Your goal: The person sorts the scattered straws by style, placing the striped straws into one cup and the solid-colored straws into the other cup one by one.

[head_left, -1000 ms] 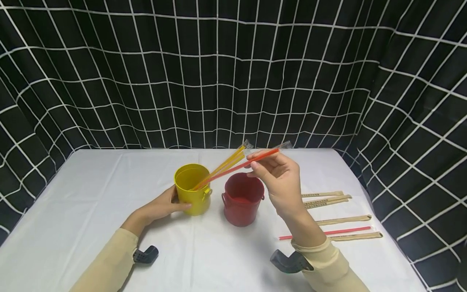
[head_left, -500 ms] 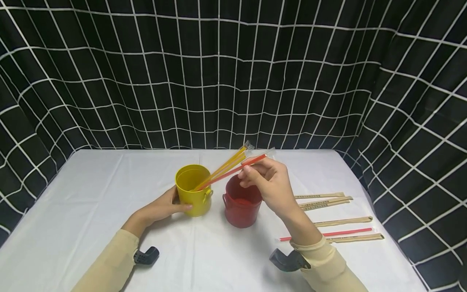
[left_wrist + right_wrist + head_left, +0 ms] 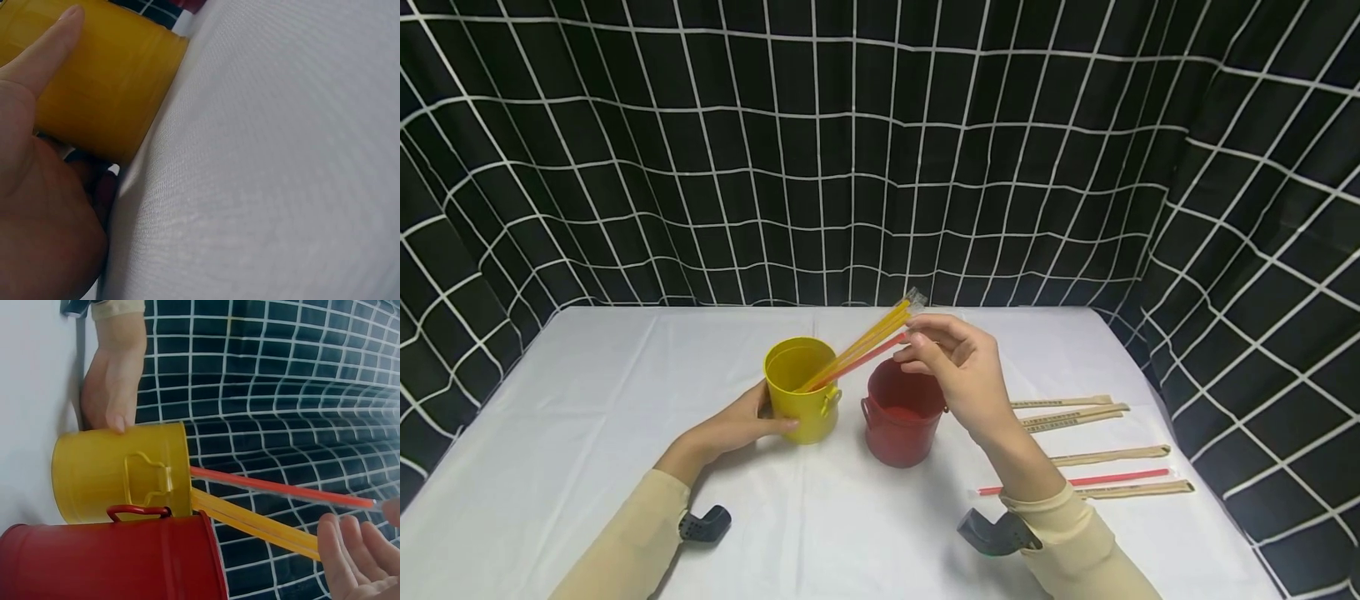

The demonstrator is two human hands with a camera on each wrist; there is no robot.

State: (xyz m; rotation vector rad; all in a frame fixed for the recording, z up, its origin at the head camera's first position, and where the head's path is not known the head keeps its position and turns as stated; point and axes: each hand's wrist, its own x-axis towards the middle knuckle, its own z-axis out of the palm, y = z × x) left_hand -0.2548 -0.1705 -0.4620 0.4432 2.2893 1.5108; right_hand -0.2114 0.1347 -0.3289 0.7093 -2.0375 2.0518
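Note:
My left hand (image 3: 736, 423) holds the yellow bucket (image 3: 807, 417) low on its side, thumb across the front, as the left wrist view shows too. Yellow straws (image 3: 872, 340) in clear wrappers lean out of it to the right. Beside them leans a red straw (image 3: 871, 353), its lower end inside the bucket. My right hand (image 3: 966, 371) is at that straw's upper end, above the red bucket (image 3: 901, 437). In the right wrist view its fingers (image 3: 356, 550) are loosely extended, the thumb apart from them and right by the clear wrapper tip.
Several paper-wrapped straws (image 3: 1108, 456) lie on the right of the white-covered table (image 3: 587, 400), with one red straw (image 3: 1120, 478) among them, partly behind my right forearm. A black curtain with a white grid (image 3: 850, 150) hangs behind and along both sides.
The red straw has come down to the left, deeper into the yellow bucket. My right hand moved left with it, then loosened and drew back slightly. The left hand keeps its hold.

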